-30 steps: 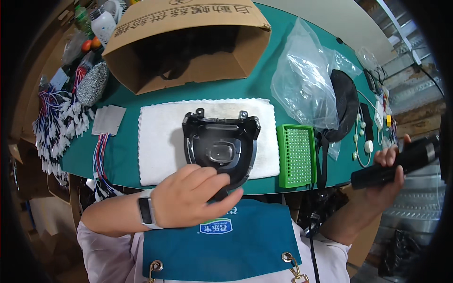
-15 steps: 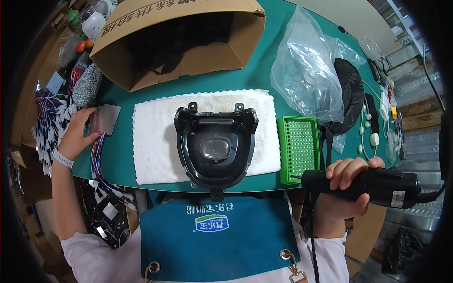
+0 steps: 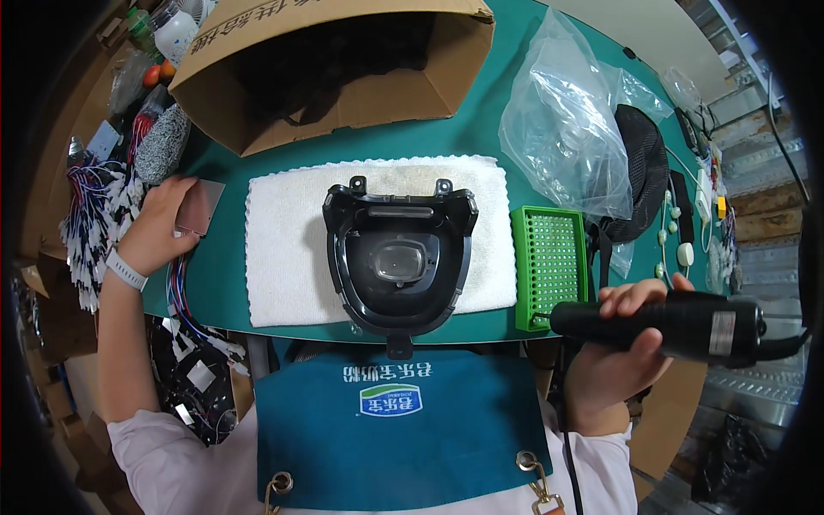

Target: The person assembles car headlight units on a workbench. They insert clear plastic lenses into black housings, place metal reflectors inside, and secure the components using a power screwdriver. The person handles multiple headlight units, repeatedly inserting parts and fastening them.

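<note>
At the left edge of the green table my left hand (image 3: 153, 230) is closed round a flat, shiny square piece (image 3: 201, 206); the fingertips are partly hidden behind it. A bundle of coloured wires (image 3: 178, 292) with white plugs hangs below that hand. My right hand (image 3: 625, 348) grips a black electric screwdriver (image 3: 588, 322) lying nearly level, its bit pointing left at the near end of a green tray (image 3: 520, 270) with rows of holes. Whether a screw sits on the bit is too small to tell. Between my hands, a black lamp housing (image 3: 399, 313) with an oval lens rests on a white cloth (image 3: 283, 249).
An open cardboard box (image 3: 369, 120) with dark contents stands at the back. Clear plastic bags (image 3: 566, 129) and a black mesh cap (image 3: 639, 163) lie back right. Wire bundles with white plugs (image 3: 86, 223) crowd the far left. A cord trails from the screwdriver.
My left hand has closed further round the square piece, which is turned at a different angle. The screwdriver has tilted and rolled slightly, its bit staying by the tray. The whole view has shifted a little.
</note>
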Motion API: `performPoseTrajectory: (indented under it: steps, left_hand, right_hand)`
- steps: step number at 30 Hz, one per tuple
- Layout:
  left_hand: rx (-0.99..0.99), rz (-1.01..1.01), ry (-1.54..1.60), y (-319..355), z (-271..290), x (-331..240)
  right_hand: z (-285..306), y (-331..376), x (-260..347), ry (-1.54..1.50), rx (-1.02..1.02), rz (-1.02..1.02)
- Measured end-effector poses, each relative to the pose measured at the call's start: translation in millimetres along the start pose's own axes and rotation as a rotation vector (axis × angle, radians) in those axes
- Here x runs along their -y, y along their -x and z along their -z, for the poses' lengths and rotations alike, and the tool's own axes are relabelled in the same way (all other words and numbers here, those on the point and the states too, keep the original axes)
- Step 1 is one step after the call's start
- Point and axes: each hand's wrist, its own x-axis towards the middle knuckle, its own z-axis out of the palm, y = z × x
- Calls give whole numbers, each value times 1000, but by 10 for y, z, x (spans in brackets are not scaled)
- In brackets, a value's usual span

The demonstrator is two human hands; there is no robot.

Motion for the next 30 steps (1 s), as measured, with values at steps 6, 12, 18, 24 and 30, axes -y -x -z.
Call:
performPoseTrajectory:
  steps: [6,12,18,24,30]
  left_hand:
    - [-16,-29,-52,-74,33,-144]
    - [-154,-29,-29,-139,-25,-79]
    - [-429,-148,-94,-167,45,-64]
    - [-223,-96,-78,-92,-45,-33]
    - [-48,-66,-39,-115,-17,37]
  right_hand:
    - [-19,67,-9,40,44,46]
    - [21,-148,150,-77,-74,-27]
    - [257,-369,345,-329,-63,-2]
    - [271,-389,305,-439,-18,54]
    - [280,-345,259,-436,22,2]
